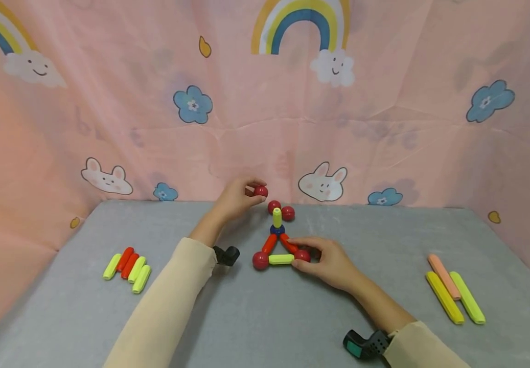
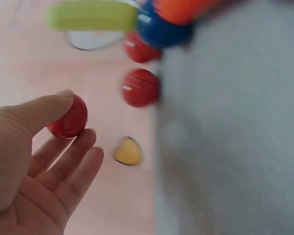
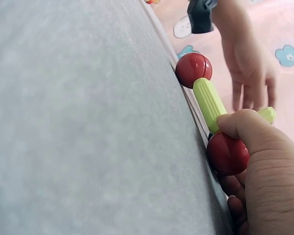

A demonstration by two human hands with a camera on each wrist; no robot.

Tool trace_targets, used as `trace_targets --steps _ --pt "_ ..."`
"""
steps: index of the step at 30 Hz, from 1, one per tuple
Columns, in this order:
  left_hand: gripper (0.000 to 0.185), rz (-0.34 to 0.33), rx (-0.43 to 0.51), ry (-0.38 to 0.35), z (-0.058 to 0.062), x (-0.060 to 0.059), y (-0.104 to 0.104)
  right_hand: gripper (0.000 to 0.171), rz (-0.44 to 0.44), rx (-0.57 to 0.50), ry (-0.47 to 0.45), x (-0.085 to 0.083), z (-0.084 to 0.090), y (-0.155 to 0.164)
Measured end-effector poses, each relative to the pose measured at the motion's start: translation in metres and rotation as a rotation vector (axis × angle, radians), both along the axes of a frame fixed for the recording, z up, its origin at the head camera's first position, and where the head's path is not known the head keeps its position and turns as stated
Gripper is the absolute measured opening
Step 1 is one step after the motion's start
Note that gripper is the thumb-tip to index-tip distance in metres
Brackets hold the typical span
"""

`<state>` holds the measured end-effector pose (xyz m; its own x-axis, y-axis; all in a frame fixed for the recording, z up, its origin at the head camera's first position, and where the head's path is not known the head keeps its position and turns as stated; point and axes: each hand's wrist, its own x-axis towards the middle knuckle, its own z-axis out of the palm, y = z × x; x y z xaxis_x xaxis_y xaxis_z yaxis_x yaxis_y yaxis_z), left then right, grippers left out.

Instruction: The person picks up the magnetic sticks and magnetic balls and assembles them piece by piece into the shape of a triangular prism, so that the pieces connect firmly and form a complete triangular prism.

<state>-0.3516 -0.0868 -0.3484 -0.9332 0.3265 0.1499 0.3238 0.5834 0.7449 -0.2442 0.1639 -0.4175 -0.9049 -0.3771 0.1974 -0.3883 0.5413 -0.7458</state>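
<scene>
A flat triangle of magnetic sticks and balls (image 1: 279, 249) lies mid-table on the grey mat (image 1: 246, 317): two orange sticks, a green base stick (image 1: 281, 259), red balls at the lower corners, a blue ball (image 1: 277, 230) on top with a short upright green stick (image 1: 277, 217). My right hand (image 1: 326, 260) pinches the lower right red ball (image 3: 227, 153). My left hand (image 1: 237, 197) hovers behind the triangle and pinches a loose red ball (image 1: 260, 191) between thumb and fingers (image 2: 66, 119). Two more red balls (image 1: 281, 210) lie just behind the upright stick.
A bundle of short green and orange sticks (image 1: 128, 266) lies at the left. Three long sticks, yellow, pink and green (image 1: 454, 290), lie at the right. A pink cartoon-print cloth (image 1: 265, 102) walls in the back and sides.
</scene>
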Motion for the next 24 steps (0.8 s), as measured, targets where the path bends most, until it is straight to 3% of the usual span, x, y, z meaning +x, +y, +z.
trace_targets --steps 5,11,16,24 --pt "0.040 -0.002 0.093 0.005 0.015 0.013 0.002 0.043 -0.003 0.016 -0.002 -0.001 -0.001 0.000" --pt "0.037 -0.044 0.182 0.046 0.023 0.031 0.005 0.042 0.005 0.032 0.007 -0.002 -0.002 0.002" --pt "0.036 -0.113 0.169 0.043 0.021 0.040 0.010 0.042 0.018 0.019 0.022 -0.002 -0.001 0.002" --pt "0.035 -0.164 0.101 0.049 0.013 0.041 0.012 0.040 0.027 0.013 0.035 -0.001 -0.002 0.003"
